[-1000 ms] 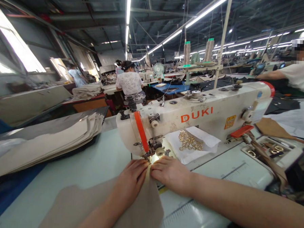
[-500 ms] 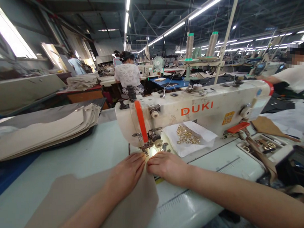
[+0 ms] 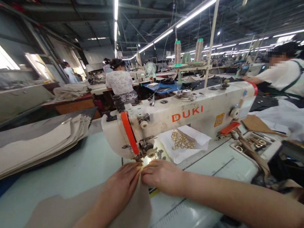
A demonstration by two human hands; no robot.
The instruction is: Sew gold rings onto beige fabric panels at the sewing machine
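A flat beige-grey panel (image 3: 68,205), apparently leather or fabric, lies on the pale green sewing table, its upper edge under the needle area of a white DUKI sewing machine (image 3: 157,117). Pressed onto that edge just left of the presser foot (image 3: 139,159) is my left hand (image 3: 120,185), fingers together and closed on the panel. My right hand (image 3: 161,176) meets it from the other side, its curled fingers pinching the same edge beside the lit needle area. The fingertips and the stitch line are hidden.
Gold metal rings (image 3: 182,140) lie on white paper (image 3: 201,137) beneath the machine arm. A stack of beige panels (image 3: 33,138) sits at left. A tray (image 3: 242,142) of hardware stands at right. Thread cones (image 3: 177,52) rise behind; co-workers sit beyond.
The view has turned slightly right and up, so the machine and table appear further left and lower. Both hands stay at the needle area on the panel.
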